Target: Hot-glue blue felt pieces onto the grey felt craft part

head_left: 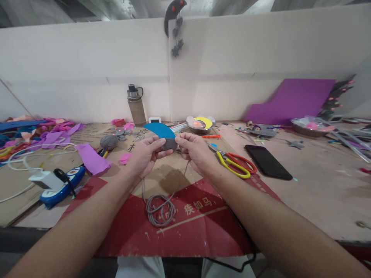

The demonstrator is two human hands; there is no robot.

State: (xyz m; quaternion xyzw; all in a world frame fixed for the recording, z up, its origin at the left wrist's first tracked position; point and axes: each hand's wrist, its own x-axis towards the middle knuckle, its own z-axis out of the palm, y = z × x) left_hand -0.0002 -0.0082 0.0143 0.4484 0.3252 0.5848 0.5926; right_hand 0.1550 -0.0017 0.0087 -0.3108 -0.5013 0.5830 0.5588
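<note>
Cluttered table (pixel 319 197) | blue piece (pixel 158 129) | pinched between left hand (pixel 148 153), right hand (pixel 196 150)

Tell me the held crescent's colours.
The crescent is blue, grey at the held end; head view.

Head cam, wearer's POV, looks fwd/down over table (pixel 319 200); L hand (pixel 147 154), R hand (pixel 194 151) near, w/ wall (pixel 217 81) farther back.

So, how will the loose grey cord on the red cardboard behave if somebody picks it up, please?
The grey cord is probably floppy, since it lies in thin, curved loops. It may tangle, as the loops cross one another. Lifting might slacken the strands running up toward the left hand and right hand.
</note>
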